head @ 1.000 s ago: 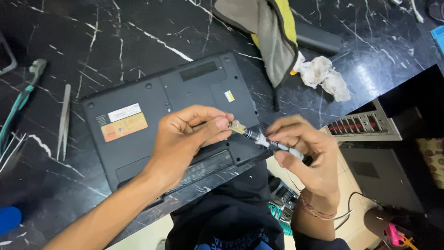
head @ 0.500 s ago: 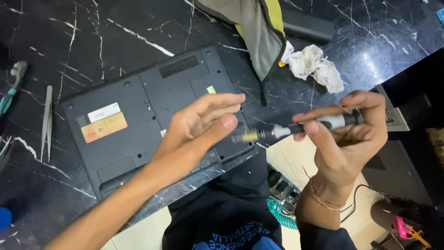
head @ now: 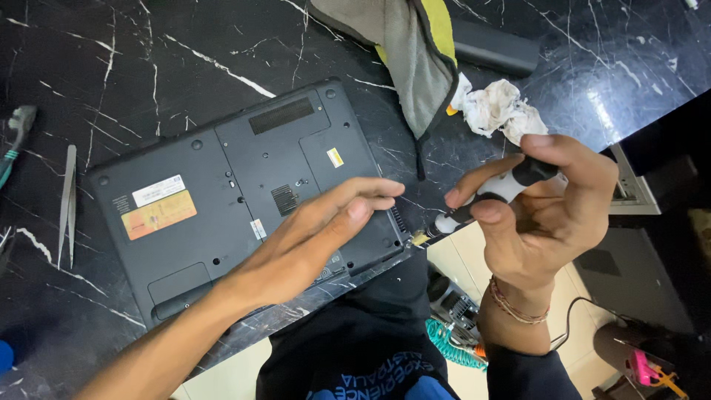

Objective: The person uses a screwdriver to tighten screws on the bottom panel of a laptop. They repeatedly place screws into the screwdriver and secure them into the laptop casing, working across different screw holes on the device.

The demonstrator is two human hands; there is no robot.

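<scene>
A dark laptop (head: 222, 185) lies bottom-up on the black marble counter (head: 111, 74), with white and orange stickers on its base. My left hand (head: 318, 237) hovers flat over the laptop's near right corner, fingers stretched out and holding nothing. My right hand (head: 541, 207) is raised off the counter's front edge, gripping a black-and-white screwdriver (head: 489, 196). Its tip points down-left toward the laptop's corner, just short of it.
A grey and yellow cloth (head: 415, 52) and a crumpled white tissue (head: 496, 107) lie behind the laptop, with a dark bar-shaped battery (head: 496, 48) beyond. Metal tweezers (head: 68, 200) and a green-handled tool (head: 15, 141) rest at the left. A teal coiled cable (head: 452, 344) sits below.
My right hand has lifted the screwdriver away from the laptop's corner and up to the right. My left hand has let go of the tip and spread flat.
</scene>
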